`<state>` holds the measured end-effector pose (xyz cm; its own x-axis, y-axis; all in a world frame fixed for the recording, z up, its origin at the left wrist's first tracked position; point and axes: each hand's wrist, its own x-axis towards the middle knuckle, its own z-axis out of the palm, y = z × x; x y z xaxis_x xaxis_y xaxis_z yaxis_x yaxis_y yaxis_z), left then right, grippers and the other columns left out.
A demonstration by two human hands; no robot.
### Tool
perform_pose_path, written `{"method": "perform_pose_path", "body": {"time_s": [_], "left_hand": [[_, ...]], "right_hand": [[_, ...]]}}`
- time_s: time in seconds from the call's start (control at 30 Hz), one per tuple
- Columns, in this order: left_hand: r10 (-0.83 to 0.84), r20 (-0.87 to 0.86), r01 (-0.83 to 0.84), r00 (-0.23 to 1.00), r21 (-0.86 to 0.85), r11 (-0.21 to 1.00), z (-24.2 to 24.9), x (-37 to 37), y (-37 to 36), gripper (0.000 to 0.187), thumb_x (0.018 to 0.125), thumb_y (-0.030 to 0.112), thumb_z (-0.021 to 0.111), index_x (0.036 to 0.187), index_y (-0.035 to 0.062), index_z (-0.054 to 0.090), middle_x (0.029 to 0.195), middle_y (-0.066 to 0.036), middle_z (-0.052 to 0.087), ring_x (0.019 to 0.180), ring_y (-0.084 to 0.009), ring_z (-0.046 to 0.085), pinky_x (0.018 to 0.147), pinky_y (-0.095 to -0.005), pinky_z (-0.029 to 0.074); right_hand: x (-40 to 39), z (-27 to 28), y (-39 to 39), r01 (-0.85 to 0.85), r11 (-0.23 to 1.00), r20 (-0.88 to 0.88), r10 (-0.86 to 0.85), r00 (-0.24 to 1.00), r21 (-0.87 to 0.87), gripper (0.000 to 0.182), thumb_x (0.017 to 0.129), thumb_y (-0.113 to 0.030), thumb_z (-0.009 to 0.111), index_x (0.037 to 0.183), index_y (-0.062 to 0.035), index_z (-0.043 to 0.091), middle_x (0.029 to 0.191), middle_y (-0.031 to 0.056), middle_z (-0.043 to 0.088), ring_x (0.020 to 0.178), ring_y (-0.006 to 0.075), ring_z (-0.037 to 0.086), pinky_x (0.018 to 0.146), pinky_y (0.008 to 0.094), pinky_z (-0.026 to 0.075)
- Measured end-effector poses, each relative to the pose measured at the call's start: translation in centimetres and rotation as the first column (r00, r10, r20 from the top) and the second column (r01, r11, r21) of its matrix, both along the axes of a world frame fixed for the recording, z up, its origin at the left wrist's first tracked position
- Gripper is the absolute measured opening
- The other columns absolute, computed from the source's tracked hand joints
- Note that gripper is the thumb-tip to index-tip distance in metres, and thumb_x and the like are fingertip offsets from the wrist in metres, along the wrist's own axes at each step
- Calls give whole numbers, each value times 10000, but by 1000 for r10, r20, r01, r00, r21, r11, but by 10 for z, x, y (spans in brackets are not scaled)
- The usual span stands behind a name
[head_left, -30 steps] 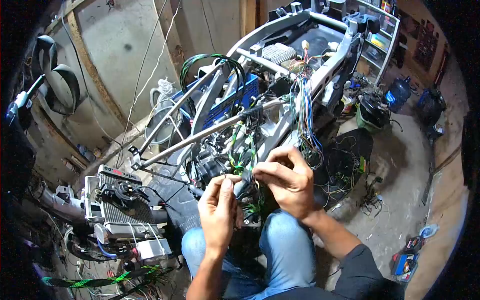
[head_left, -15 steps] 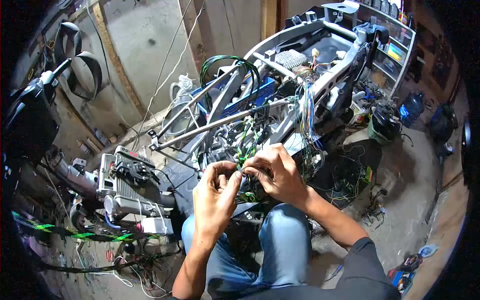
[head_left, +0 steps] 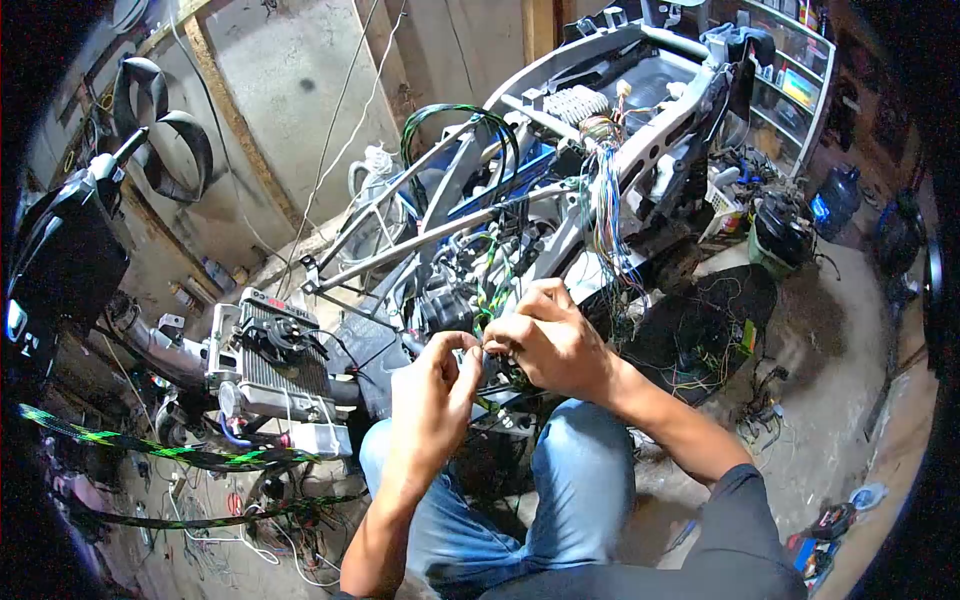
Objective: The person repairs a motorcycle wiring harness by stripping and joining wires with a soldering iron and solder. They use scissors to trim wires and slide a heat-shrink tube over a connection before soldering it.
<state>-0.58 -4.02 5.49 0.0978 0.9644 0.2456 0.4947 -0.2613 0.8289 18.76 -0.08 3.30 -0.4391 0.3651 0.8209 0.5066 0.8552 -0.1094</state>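
Note:
Above my knees, my left hand [head_left: 436, 385] is closed in a pinch, its thumb and fingertips pressed together. My right hand [head_left: 550, 340] pinches right beside it, and the fingertips of both nearly touch. Whatever lies between them is too small to make out. Just behind the fingers, green and black sleeved wires [head_left: 490, 295] run down from the motorcycle frame [head_left: 450, 240]. A bundle of multicoloured wires [head_left: 608, 215] hangs from the frame's upper part, to the right of my hands.
A radiator [head_left: 285, 355] stands at the left, with green-black braided cables [head_left: 160, 450] below it. A dark oval mat [head_left: 690, 335] with loose wires lies right. Farther back are a shelf [head_left: 815, 95], a blue water jug [head_left: 835, 205] and a bin of parts [head_left: 775, 245].
The view has shifted slightly, so the radiator and mat show lower or more fully. Both hands stay pinched together, with the right hand's fingers a little more curled.

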Motion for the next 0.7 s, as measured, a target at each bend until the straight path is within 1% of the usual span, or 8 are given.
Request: {"method": "perform_pose_path", "body": {"time_s": [0.03, 0.1, 0.13, 0.23, 0.33, 0.5, 0.63, 0.7], "left_hand": [[3, 63, 3, 998, -90, 996, 1, 0, 2, 149, 945, 177, 676, 993, 37, 664, 573, 51, 478, 482, -43, 371, 455, -242, 306], [-22, 400, 176, 916, -351, 920, 3, -4, 4, 211, 978, 253, 638, 1018, 45, 645, 605, 59, 468, 398, -40, 405, 371, -224, 303], [-19, 437, 194, 899, -359, 913, 1, -4, 5, 217, 981, 260, 634, 1020, 47, 639, 595, 59, 458, 381, -44, 401, 351, -227, 294], [-19, 474, 215, 881, -365, 906, 2, -3, 5, 223, 984, 270, 629, 1015, 49, 632, 582, 57, 452, 366, -50, 395, 334, -232, 285], [1, 521, 262, 854, -431, 864, 8, -5, 7, 233, 976, 259, 640, 1009, 28, 628, 625, 38, 501, 398, -53, 423, 361, -226, 313], [-9, 640, 359, 768, -419, 834, 12, 9, 27, 271, 976, 285, 629, 1030, 20, 619, 634, 21, 510, 404, -63, 398, 370, -235, 296], [12, 795, 401, 606, -319, 859, 9, 38, 52, 203, 987, 238, 584, 1067, 55, 623, 696, 48, 467, 432, -38, 344, 384, -207, 240], [64, 841, 372, 537, -305, 877, 5, 50, 60, 180, 1001, 233, 576, 988, 60, 623, 694, 55, 437, 453, -40, 346, 404, -208, 260]], "right_hand": [[-1, -1, -3, 16, 999, -40, -17, 999, -30, 277, 817, -74, 696, 1059, -90, 562, 872, 45, 605, 852, 246, 591, 869, 422, 433], [-4, -1, -8, 44, 995, -117, -54, 992, -84, 255, 844, -102, 704, 1068, -85, 582, 928, 54, 627, 888, 255, 588, 879, 420, 427], [-3, -5, -9, 37, 982, -119, -60, 991, -186, 313, 856, -153, 725, 1128, -72, 593, 990, 72, 635, 946, 267, 578, 875, 419, 429], [-3, -11, -5, -38, 942, -253, -51, 966, -334, 235, 817, -219, 771, 1003, -96, 697, 980, 104, 600, 947, 271, 574, 827, 395, 450], [-1, -8, -2, -21, 937, -232, -64, 971, -347, 198, 782, -190, 807, 914, -71, 720, 877, 74, 583, 887, 248, 577, 777, 362, 469], [-1, 9, 6, 285, 950, -131, -300, 945, -124, 133, 827, -211, 749, 883, -98, 704, 770, 62, 595, 753, 260, 597, 695, 386, 465], [4, 40, 18, 395, 834, -82, -458, 885, -386, 164, 867, -259, 711, 883, -95, 715, 836, 135, 684, 758, 323, 676, 692, 430, 529], [13, 48, 27, 394, 828, -59, -452, 890, -400, 166, 859, -212, 727, 888, -49, 721, 814, 133, 698, 699, 278, 674, 657, 384, 527]]}}
